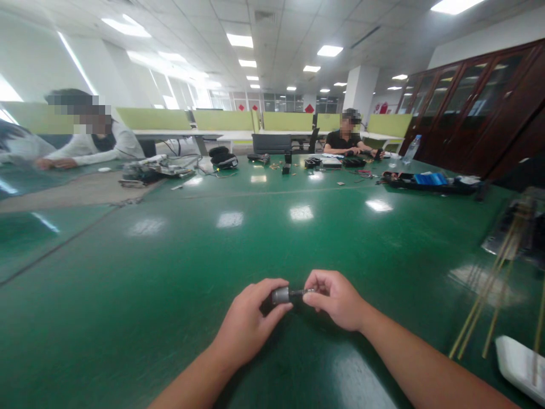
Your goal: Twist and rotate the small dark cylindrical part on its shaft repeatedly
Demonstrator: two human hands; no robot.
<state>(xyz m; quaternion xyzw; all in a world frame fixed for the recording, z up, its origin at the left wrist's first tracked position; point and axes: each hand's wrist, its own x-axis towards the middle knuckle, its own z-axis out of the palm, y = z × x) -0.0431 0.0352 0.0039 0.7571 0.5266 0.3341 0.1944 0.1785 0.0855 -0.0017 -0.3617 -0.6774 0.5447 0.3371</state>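
Above the green table [179,267], my left hand [244,326] curls its thumb and fingers around a small grey metal cylinder [280,295], which looks like a small motor. A thin dark shaft [296,293] sticks out of the cylinder's right end, pointing at my other hand. My right hand [334,298] is closed in a pinch at the far end of that shaft, on a small shiny metal piece [308,291]. The fingertips hide much of this piece, so I cannot tell its exact shape.
Thin wooden sticks [489,289] and a white rounded object [519,366] lie at the right. Farther back are a black tray with blue material [430,179], a plastic bottle [411,150], electronic parts [157,169] and a black case [223,159]. Two people sit across the table.
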